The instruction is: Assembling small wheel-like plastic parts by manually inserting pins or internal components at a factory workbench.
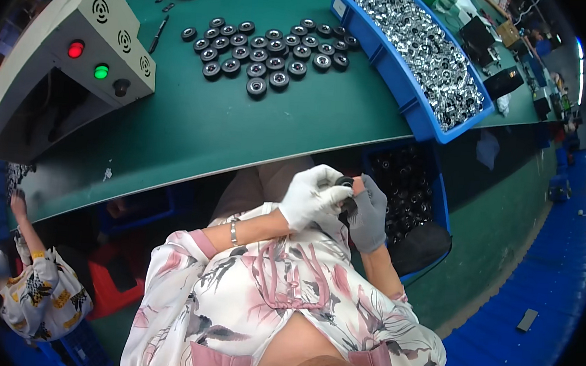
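In front of my chest, just off the table's near edge, my two gloved hands meet. My left hand (314, 200), in a white glove, is closed with its thumb and fingers pinching a small black wheel (346, 182). My right hand (369, 218), in a greyish glove with a bare fingertip showing, is closed around the same wheel from the other side. The gloves partly cover the wheel, and a dark part below it cannot be made out clearly. Several similar black wheels (258, 55) with shiny centres lie flat on the green table beyond my hands.
A blue bin (410, 99) of silvery parts stands at the table's right. Below it, beside my right hand, another blue bin (442, 212) holds dark wheels. A cream machine (120, 59) with red and green lamps stands left. Another person (40, 287) works at far left.
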`<state>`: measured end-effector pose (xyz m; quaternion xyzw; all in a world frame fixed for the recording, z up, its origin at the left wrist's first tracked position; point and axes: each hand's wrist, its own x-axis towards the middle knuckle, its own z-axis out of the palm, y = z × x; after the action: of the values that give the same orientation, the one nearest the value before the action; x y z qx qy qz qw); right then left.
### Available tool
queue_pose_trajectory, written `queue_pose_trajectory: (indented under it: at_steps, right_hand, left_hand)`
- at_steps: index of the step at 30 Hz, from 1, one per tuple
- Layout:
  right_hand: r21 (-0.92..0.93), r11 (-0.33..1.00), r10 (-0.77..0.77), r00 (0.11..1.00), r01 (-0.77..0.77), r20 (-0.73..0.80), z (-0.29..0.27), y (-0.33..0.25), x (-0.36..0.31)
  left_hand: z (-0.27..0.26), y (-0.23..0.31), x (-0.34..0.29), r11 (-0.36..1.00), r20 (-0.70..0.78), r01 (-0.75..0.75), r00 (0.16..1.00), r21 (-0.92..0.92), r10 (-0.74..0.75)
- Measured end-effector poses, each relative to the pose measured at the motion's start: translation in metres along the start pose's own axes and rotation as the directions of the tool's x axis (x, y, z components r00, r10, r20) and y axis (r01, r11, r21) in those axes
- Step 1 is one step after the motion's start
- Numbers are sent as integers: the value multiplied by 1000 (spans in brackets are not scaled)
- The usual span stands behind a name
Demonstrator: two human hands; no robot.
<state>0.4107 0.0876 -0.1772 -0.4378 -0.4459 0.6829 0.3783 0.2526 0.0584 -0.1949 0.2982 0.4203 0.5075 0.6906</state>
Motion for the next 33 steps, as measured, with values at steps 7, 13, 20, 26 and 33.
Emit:
queue_pose_trajectory:
  at_steps: [7, 13, 20, 26, 33]
  right_hand:
    - [-299, 941, -235, 943, 160, -237, -49, 7, -7]
    - [-968, 193, -733, 679, 158, -36, -75, -54, 10]
    - [-640, 58, -686, 496, 766, 532, 128, -113, 198]
    - [-748, -156, -106, 741, 646, 662, 206, -102, 342]
    - [-610, 394, -169, 707, 687, 687, 182, -115, 318]
  left_hand:
    - [8, -7, 16, 853, 186, -365, 930, 373, 317]
    - [-20, 26, -4, 834, 206, -384, 922, 396, 327]
    - [-58, 67, -31, 895, -109, -349, 914, 277, 390]
    - [-69, 68, -56, 878, -257, -394, 850, 272, 460]
    - [-78, 75, -62, 818, -272, -383, 809, 429, 521]
